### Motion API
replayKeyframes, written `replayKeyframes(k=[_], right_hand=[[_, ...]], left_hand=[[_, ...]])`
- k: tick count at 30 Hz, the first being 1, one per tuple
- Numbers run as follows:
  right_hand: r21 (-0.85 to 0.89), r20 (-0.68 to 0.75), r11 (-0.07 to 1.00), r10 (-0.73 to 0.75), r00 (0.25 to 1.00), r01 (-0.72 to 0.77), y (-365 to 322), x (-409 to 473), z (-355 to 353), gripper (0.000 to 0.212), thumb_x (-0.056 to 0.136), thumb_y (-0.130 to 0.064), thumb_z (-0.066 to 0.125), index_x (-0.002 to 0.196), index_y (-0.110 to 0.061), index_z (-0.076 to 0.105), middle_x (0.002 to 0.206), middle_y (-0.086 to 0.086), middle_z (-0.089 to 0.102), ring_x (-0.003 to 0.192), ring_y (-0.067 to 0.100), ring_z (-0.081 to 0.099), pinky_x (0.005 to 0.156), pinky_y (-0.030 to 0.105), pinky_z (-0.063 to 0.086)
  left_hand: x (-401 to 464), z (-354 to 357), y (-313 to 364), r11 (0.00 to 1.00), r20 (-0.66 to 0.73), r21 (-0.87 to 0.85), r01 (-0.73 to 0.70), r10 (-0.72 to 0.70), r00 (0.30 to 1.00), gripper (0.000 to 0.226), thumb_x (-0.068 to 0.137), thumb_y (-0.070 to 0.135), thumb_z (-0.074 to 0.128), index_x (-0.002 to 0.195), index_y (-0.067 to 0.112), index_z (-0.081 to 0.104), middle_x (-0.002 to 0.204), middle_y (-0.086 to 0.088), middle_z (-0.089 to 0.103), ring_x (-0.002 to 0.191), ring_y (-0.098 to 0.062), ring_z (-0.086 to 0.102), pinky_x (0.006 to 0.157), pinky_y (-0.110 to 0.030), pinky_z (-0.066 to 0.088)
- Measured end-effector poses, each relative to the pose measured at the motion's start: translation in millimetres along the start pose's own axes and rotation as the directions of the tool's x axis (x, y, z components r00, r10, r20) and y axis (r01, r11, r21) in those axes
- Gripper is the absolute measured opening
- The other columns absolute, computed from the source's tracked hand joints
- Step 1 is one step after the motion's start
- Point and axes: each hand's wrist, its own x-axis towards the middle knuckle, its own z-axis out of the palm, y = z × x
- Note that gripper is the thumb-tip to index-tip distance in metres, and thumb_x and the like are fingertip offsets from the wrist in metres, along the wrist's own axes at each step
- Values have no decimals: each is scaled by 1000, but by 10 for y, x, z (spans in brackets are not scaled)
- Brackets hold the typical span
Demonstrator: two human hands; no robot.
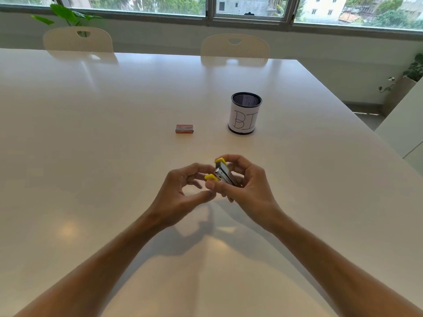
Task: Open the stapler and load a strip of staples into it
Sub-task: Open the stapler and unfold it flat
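A small stapler [223,173] with yellow ends and a metal middle is held above the white table [91,133]. My right hand [247,186] is wrapped around it from the right, thumb at its lower side. My left hand [185,191] is just left of it, fingers curled, index and thumb tips at the stapler's yellow front end. The stapler's jaws look parted at that end. A small red staple box [184,128] lies closed on the table beyond my hands. No loose staple strip is visible.
A black mesh pen cup [245,113] with a white paper label stands to the right of the staple box. Two beige chairs [234,50] are at the table's far edge. The table's right edge runs diagonally at the right.
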Motion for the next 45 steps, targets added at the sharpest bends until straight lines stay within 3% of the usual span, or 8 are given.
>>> replayKeyframes(k=[4,8,13,15,17,23,28,45], right_hand=[[-42,3,997,-72,997,72,24,-23,40,32,84,-26,78,114,-22,68,87,-1,74,60,7,64,49,21,48],[-7,29,999,-51,998,51,-22,-31,48,30,95,-33,60,114,-11,67,83,9,74,61,13,62,47,25,48],[11,102,998,66,993,-67,-46,-27,24,50,99,-45,43,100,-3,71,62,1,67,54,19,55,45,26,38],[62,146,994,83,986,-93,-53,-27,35,54,99,-48,38,93,-7,73,68,0,72,51,11,58,44,21,40],[92,157,990,95,983,-111,-51,-18,47,54,99,-46,34,94,-11,74,80,6,76,56,12,61,45,21,43],[77,41,996,42,998,-45,-15,-8,35,32,100,-28,51,112,-4,67,85,8,74,67,16,65,56,24,51],[20,5,999,37,999,-37,-24,-4,27,19,96,-17,61,108,-5,68,86,-1,77,75,15,73,64,24,57],[26,140,998,49,989,-53,-98,23,-58,4,97,-12,58,99,-11,61,88,2,79,80,24,77,68,27,59]], left_hand=[[1,54,36,998,-5,-46,-34,34,999,58,79,22,75,131,37,56,125,6,69,115,-17,67,88,-32,58],[11,63,78,990,-4,-137,-9,9,1000,48,79,33,76,119,55,62,127,16,68,120,-13,64,89,-26,56],[30,41,87,974,-61,-224,19,-33,998,28,81,22,77,107,33,73,107,6,76,103,-13,69,81,-23,55],[32,32,97,963,-77,-268,17,-39,996,22,79,20,80,100,26,75,103,3,76,87,-13,68,71,-21,53],[37,26,99,961,-109,-275,20,-52,993,18,77,21,82,93,27,76,103,4,76,91,-14,70,73,-19,54],[66,-18,75,951,-223,-308,28,-100,970,17,64,34,81,81,35,76,92,8,78,90,-10,72,81,-24,56],[70,-40,83,951,-219,-308,41,-112,969,19,63,36,80,82,36,77,86,7,78,84,-14,71,79,-29,57],[44,18,86,975,-120,-221,-11,-16,993,12,78,27,75,89,29,79,85,8,77,77,-6,68,70,-18,53]])
